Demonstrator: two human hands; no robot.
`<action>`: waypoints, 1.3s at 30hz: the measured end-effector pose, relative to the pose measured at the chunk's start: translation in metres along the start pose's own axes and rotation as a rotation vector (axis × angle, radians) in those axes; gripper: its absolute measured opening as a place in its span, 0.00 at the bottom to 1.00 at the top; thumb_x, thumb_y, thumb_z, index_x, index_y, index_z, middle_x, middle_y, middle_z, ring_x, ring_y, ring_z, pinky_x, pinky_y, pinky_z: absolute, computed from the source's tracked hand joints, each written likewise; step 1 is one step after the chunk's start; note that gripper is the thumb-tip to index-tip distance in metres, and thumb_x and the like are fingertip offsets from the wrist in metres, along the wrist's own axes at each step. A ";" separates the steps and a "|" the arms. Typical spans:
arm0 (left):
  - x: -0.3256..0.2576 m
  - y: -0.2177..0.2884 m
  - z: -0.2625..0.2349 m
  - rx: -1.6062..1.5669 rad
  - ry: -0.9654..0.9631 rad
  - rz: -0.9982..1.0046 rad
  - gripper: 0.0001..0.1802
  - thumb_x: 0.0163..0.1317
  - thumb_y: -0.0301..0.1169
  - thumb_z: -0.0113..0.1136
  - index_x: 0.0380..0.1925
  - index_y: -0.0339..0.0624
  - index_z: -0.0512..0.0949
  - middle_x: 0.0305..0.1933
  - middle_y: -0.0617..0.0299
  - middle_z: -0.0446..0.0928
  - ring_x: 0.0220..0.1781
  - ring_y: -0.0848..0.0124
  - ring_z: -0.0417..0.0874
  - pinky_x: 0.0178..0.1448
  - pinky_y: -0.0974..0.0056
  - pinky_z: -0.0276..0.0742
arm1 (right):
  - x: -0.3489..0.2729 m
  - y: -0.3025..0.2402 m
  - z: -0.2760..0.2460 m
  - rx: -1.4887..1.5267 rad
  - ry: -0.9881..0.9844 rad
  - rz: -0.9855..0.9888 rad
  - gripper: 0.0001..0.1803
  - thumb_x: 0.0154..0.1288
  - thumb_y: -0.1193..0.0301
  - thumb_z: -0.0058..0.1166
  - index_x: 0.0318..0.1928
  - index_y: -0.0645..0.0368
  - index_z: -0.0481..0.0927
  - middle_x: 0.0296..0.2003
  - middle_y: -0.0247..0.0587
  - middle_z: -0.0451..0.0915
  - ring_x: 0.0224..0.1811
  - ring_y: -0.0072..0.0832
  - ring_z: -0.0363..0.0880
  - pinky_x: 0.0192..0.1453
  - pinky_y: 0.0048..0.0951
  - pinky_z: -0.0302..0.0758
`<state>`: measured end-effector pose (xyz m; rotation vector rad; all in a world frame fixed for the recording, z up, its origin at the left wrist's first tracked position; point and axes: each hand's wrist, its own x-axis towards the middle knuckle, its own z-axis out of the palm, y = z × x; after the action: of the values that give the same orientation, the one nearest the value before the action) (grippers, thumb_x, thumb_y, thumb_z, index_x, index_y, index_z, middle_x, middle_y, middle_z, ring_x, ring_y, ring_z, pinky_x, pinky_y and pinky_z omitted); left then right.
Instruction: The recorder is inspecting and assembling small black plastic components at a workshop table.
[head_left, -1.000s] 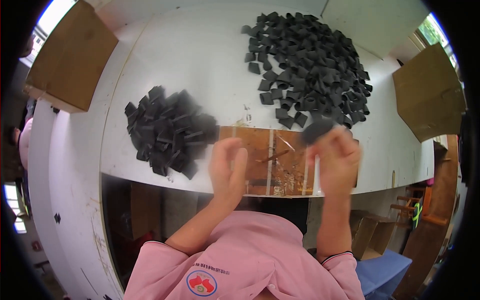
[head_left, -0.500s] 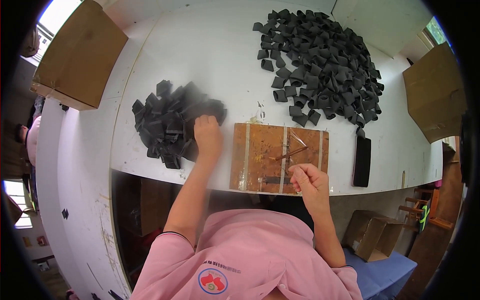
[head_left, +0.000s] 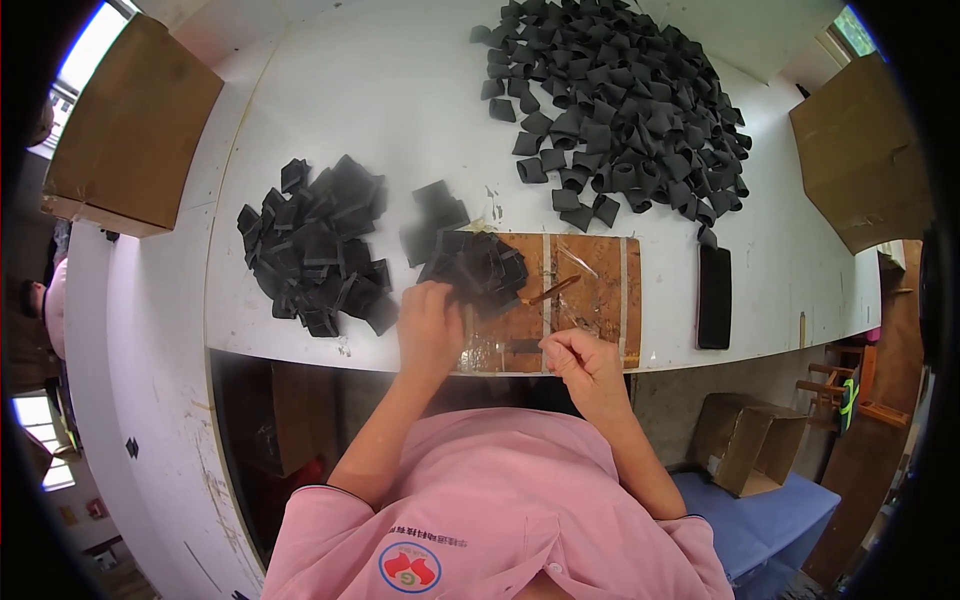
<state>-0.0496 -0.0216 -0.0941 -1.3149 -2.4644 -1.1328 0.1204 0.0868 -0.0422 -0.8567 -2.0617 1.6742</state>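
My left hand (head_left: 430, 335) is closed at the near edge of a bunch of black flat pieces (head_left: 478, 270), which lies over the left part of a worn brown board (head_left: 590, 255). Some loose pieces (head_left: 438, 210), blurred by motion, trail behind that bunch. To its left is a larger heap of the same black flat pieces (head_left: 320, 240). My right hand (head_left: 588, 375) is pinched over the board's near edge; whatever its fingertips may hold is too small to make out. A thin brown stick (head_left: 552, 290) lies across the board, which has pale strips running down it.
A big pile of black folded loops (head_left: 620, 110) covers the far right of the white table (head_left: 380, 100). Beside the board lies a black phone (head_left: 714, 298). Cardboard boxes stand at the left (head_left: 135, 125) and right (head_left: 860, 150); an open box (head_left: 745, 445) sits below the table.
My left hand has drawn a bunch of black flat pieces from the heap, toward me and right, onto the board. My right hand stays pinched over the board. The whole view has shifted slightly.
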 end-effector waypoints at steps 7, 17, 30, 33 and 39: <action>0.016 0.007 -0.003 0.056 0.041 -0.033 0.14 0.44 0.25 0.61 0.33 0.35 0.71 0.37 0.49 0.70 0.39 0.54 0.73 0.41 0.58 0.71 | 0.001 -0.006 0.002 -0.088 -0.042 -0.059 0.08 0.60 0.72 0.49 0.32 0.67 0.75 0.21 0.36 0.74 0.24 0.18 0.69 0.28 0.20 0.67; 0.014 0.005 0.010 0.207 -0.041 0.007 0.07 0.46 0.24 0.58 0.27 0.35 0.73 0.38 0.52 0.71 0.39 0.56 0.72 0.41 0.60 0.70 | 0.001 -0.015 0.007 -0.107 -0.099 0.013 0.09 0.57 0.72 0.48 0.31 0.68 0.75 0.26 0.50 0.75 0.28 0.41 0.75 0.33 0.32 0.69; 0.023 0.056 -0.048 -0.264 -0.315 0.413 0.15 0.36 0.14 0.56 0.29 0.39 0.74 0.47 0.51 0.69 0.47 0.56 0.72 0.46 0.62 0.69 | 0.019 -0.017 0.011 0.995 -0.143 0.550 0.05 0.59 0.71 0.50 0.34 0.59 0.76 0.29 0.33 0.78 0.27 0.19 0.74 0.27 0.21 0.70; 0.005 0.072 -0.037 -0.613 -0.087 -0.114 0.14 0.50 0.20 0.56 0.39 0.35 0.70 0.44 0.54 0.70 0.42 0.71 0.73 0.44 0.69 0.68 | 0.017 -0.015 0.010 1.024 -0.107 0.513 0.05 0.59 0.72 0.50 0.35 0.60 0.75 0.29 0.32 0.77 0.26 0.17 0.73 0.27 0.19 0.69; 0.000 0.088 -0.033 -1.226 -0.267 -0.701 0.09 0.52 0.23 0.57 0.34 0.34 0.71 0.33 0.62 0.73 0.32 0.78 0.74 0.35 0.75 0.70 | 0.011 -0.011 0.009 1.103 -0.002 0.514 0.06 0.59 0.71 0.51 0.34 0.60 0.75 0.28 0.33 0.77 0.25 0.16 0.72 0.26 0.17 0.68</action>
<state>0.0099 -0.0140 -0.0221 -0.6477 -2.4260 -3.1153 0.1042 0.0856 -0.0351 -0.9524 -0.6236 2.5878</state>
